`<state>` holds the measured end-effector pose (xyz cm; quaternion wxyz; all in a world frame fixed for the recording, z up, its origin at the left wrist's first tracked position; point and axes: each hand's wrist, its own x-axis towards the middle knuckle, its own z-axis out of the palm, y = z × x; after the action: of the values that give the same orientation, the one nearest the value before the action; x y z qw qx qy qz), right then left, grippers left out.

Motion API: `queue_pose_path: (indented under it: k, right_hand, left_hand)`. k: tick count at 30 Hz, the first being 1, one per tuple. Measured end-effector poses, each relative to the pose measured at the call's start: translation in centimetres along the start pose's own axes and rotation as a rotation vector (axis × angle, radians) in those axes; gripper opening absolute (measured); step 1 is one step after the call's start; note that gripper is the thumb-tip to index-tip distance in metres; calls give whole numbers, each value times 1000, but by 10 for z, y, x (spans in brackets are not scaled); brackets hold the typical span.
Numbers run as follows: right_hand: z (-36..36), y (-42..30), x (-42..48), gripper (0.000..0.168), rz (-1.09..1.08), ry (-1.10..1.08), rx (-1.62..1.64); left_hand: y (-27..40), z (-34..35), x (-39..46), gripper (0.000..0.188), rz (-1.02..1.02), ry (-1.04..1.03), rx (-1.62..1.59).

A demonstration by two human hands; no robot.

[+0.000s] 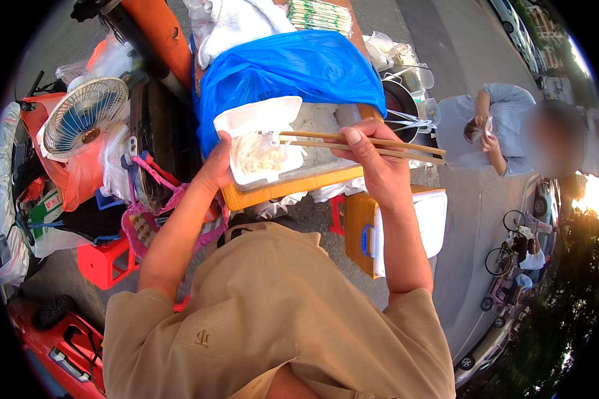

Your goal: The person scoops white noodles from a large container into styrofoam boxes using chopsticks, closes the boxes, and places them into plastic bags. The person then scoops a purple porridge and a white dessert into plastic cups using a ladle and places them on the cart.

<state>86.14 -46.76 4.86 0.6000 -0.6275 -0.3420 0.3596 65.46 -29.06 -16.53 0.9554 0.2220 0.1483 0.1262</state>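
Observation:
A white foam takeaway box [294, 162] with its lid up rests in my left hand [218, 162], which grips its left side. Pale, wide noodles [252, 155] fill part of the box. My right hand [372, 154] holds a pair of long wooden chopsticks [414, 149]. Their tips reach the noodles at the right side of the box, with some white strands around them. Under and behind the box is a yellow-edged bin [299, 183] holding more white food [319, 117]. A blue plastic bag [299, 65] covers the bin's far part.
Wrapped chopsticks [319, 16] and a white towel [244, 25] lie behind the bag. A dark pot [400, 102] and clear containers [422, 77] stand at the right. A fan [86, 117] is at the left, a red stool [107, 259] below it. Another person [509, 124] stands across the stall.

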Motion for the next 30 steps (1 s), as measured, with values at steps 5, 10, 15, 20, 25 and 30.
queue_pose_path:
  k: [5, 10, 15, 20, 25, 30]
  right_hand:
    - [27, 12, -10, 22, -165, -28, -497]
    - [14, 3, -38, 25, 24, 367, -86]
    - [8, 96, -51, 29, 310, 298, -81]
    - [54, 96, -60, 22, -18, 544, 70]
    - [60, 82, -65, 14, -311, 301, -330]
    - [47, 70, -76, 22, -110, 428, 12]
  left_hand:
    - [8, 7, -8, 125, -43, -45, -53]
    - [15, -10, -19, 125, -17, 13, -6]
    - [21, -12, -22, 126, -17, 11, 29]
    - [20, -15, -27, 129, -5, 8, 22]
    - [25, -21, -27, 135, -31, -50, 45]
    - [30, -12, -32, 141, -79, -78, 51]
